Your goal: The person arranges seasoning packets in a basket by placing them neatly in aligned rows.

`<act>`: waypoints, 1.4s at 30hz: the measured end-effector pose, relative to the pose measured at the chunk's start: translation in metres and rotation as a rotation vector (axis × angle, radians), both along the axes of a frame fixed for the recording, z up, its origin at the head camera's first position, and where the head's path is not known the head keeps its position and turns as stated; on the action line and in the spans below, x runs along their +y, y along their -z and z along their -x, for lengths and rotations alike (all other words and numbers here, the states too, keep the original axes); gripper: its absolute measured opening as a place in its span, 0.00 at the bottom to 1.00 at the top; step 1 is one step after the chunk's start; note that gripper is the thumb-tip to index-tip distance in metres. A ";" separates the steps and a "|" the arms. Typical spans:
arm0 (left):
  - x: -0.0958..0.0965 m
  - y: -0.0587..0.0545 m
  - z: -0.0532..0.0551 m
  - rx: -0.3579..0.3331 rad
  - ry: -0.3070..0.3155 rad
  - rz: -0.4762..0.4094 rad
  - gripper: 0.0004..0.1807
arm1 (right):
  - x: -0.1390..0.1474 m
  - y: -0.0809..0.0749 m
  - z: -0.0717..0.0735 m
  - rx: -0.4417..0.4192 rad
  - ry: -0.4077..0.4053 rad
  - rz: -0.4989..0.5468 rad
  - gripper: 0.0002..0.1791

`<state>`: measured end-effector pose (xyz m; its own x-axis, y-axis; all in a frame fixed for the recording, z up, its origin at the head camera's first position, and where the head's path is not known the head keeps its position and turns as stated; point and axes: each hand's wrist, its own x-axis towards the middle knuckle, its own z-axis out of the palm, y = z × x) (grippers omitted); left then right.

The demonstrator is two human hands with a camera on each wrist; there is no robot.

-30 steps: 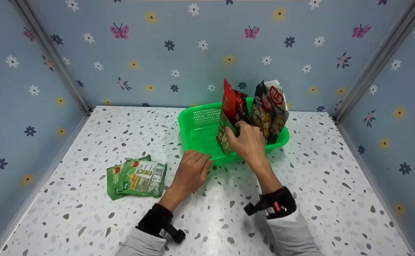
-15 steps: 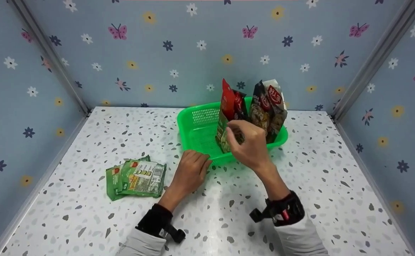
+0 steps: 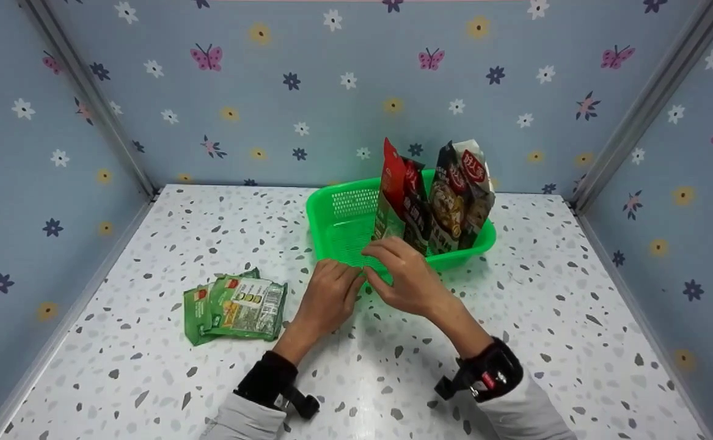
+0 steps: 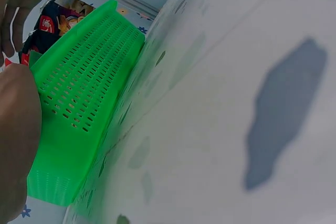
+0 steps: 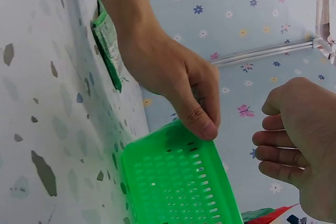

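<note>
My left hand (image 3: 330,295) grips the near-left corner of a green plastic basket (image 3: 347,194), thumb and fingers over its rim, as the right wrist view also shows. Just right of it, my right hand (image 3: 408,275) hovers above the basket's near rim, fingers loosely bent, nothing between them. Inside the basket stand several food packets: a red-and-green packet (image 3: 393,183) with a dark one (image 3: 415,211) beside it, and on the right a black packet (image 3: 446,198) and a white-topped packet (image 3: 475,177). The lower part of the red-and-green packet is hidden behind my right hand.
Two flat green packets (image 3: 246,305) lie overlapping on the speckled white table (image 3: 368,379), left of my left hand. A flower-and-butterfly patterned wall (image 3: 332,104) rises close behind the basket, with side walls left and right.
My right hand has drawn back from the packets in the basket, moving left and toward me, close to the left hand. The left hand, basket and green packets stay put.
</note>
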<state>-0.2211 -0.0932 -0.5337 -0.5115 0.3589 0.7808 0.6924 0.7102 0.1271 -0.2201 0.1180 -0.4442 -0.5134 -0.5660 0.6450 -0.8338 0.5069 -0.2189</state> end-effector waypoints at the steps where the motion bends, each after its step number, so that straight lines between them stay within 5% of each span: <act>1: 0.000 0.000 0.000 0.001 -0.004 0.007 0.05 | 0.000 0.003 0.001 -0.018 0.011 -0.028 0.16; 8: 0.001 0.001 0.000 0.011 -0.013 0.023 0.04 | 0.004 0.018 0.007 -0.164 0.084 -0.211 0.22; 14: 0.000 -0.001 0.001 0.014 0.002 0.008 0.04 | 0.008 0.021 0.014 -0.239 0.057 -0.305 0.20; 23: 0.000 0.000 0.002 0.016 0.013 -0.003 0.05 | 0.013 0.020 0.018 -0.239 0.008 -0.322 0.17; 42: -0.005 -0.002 0.003 -0.034 0.052 0.001 0.08 | 0.013 0.026 0.019 -0.204 0.039 -0.328 0.16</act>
